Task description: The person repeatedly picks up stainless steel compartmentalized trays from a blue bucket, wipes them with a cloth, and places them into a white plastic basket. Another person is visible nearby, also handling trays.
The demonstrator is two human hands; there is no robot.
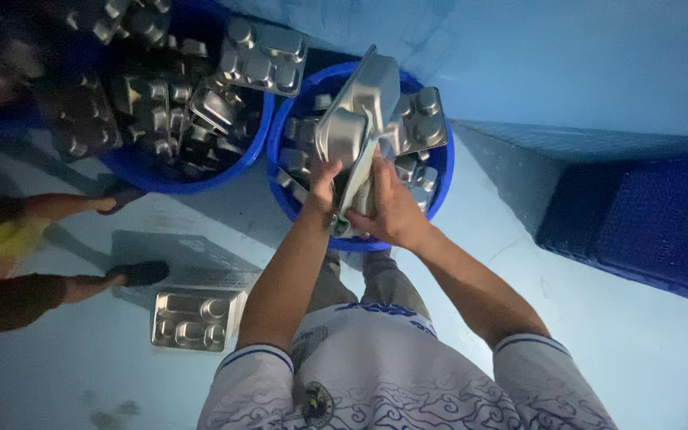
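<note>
Over a blue tub full of steel compartment trays, both hands work on one steel tray that stands on edge. My left hand grips its lower left edge. My right hand presses a pale cloth or sponge against the tray's right side. Other trays lie stacked in the tub beneath.
A second blue tub at upper left is piled with more steel trays. One tray lies on the wet floor beside a drain grate. Another person's legs and dark shoes stand at left. A dark blue crate sits at right.
</note>
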